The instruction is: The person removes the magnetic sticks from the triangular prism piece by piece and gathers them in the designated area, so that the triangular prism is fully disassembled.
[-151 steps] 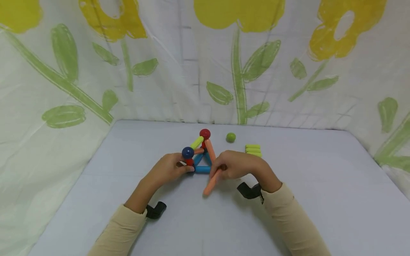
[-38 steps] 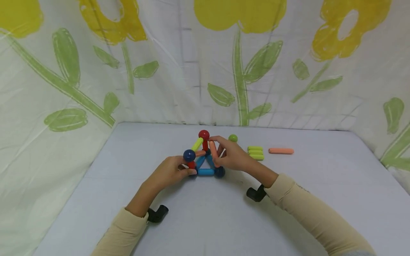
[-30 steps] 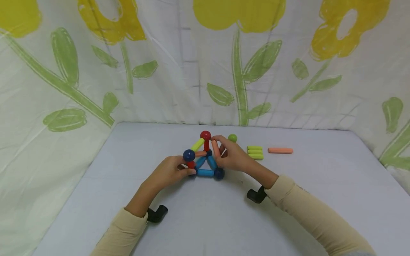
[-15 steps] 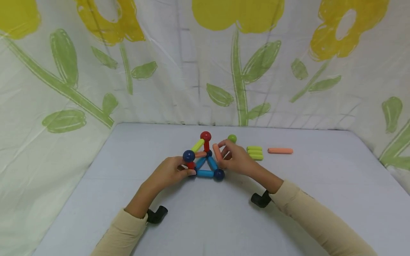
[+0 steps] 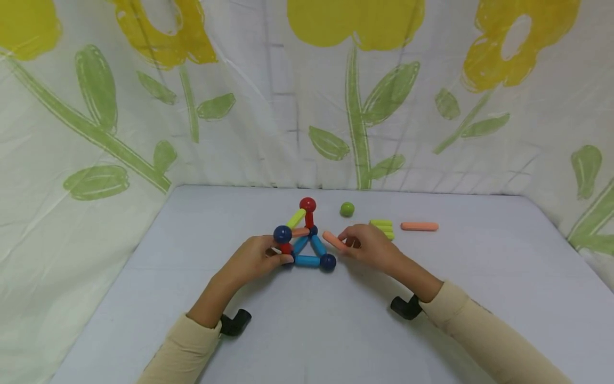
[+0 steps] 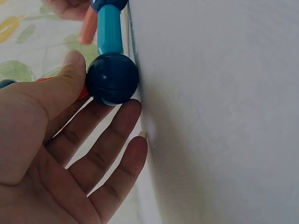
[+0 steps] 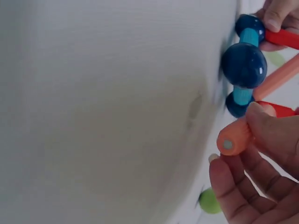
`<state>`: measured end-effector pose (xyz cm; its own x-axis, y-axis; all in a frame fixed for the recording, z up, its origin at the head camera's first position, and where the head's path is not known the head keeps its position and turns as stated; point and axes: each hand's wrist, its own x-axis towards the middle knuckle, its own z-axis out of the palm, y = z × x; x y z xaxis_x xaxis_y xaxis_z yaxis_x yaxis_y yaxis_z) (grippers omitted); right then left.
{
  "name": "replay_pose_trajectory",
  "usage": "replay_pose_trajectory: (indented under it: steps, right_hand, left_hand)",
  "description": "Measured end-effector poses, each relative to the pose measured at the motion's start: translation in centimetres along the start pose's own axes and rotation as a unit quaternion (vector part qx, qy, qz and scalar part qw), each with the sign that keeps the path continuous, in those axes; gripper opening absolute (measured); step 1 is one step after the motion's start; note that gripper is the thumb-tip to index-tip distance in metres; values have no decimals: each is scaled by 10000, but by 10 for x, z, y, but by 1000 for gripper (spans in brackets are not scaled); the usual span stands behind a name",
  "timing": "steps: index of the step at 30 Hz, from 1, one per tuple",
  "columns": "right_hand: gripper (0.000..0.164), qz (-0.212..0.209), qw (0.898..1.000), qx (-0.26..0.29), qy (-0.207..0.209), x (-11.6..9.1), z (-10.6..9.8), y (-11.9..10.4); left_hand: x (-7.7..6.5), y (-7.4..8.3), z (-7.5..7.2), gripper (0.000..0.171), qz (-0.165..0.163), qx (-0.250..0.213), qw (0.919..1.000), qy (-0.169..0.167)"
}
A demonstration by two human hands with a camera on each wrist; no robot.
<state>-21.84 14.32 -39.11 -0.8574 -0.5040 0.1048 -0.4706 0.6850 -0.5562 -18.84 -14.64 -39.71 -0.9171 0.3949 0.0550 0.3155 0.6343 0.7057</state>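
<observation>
A ball-and-stick frame of magnetic pieces stands mid-table. Its base is a triangle of blue sticks (image 5: pixel 307 261) joined by dark blue balls (image 5: pixel 328 262). Red sticks rise at two corners, topped by a red ball (image 5: pixel 308 204) and a dark blue ball (image 5: pixel 282 234), with a yellow-green stick (image 5: pixel 297 217) bridging them. An orange stick (image 5: pixel 300 232) slants below. My left hand (image 5: pixel 256 257) grips the frame's near-left corner, thumb beside the lower ball (image 6: pixel 113 78). My right hand (image 5: pixel 373 246) pinches a loose orange magnetic stick (image 5: pixel 334 240), apart from the frame, its metal-dotted end visible in the right wrist view.
Behind the right hand lie several yellow-green sticks (image 5: pixel 382 228) side by side, partly covered by it. Another orange stick (image 5: pixel 419 226) lies to their right. A green ball (image 5: pixel 347 209) sits farther back. A flower-patterned curtain (image 5: pixel 326 106) hangs behind the table.
An orange stick now lies at right. The one that joined the red ball to the near-right ball is off the frame; my right hand draws an orange stick rightward and down. Left hand stays.
</observation>
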Motion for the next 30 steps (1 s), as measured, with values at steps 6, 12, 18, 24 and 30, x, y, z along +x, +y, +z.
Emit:
replay_pose_trajectory:
  steps: [6, 12, 18, 24, 30]
  right_hand:
    - [14, -117, 9998, -138, -16, -12, -1, 7]
    - [4, 113, 9999, -28, -60, -14, 0, 6]
    - [11, 327, 9992, -231, -28, -11, 6, 4]
    - [4, 283, 9943, -1029, 0, -8, 0, 1]
    - [18, 453, 9898, -1342, -156, -19, -11, 6]
  left_hand:
    - [-1, 0, 0, 16, -84, -6, 10000, -20]
    - [-1, 0, -1, 22, -209, -42, 9998, -17]
    - [-1, -1, 0, 16, -11, 15, 10000, -36]
    - [0, 0, -1, 20, 1, -62, 10000, -23]
    - [-2, 1, -1, 21, -54, -78, 10000, -26]
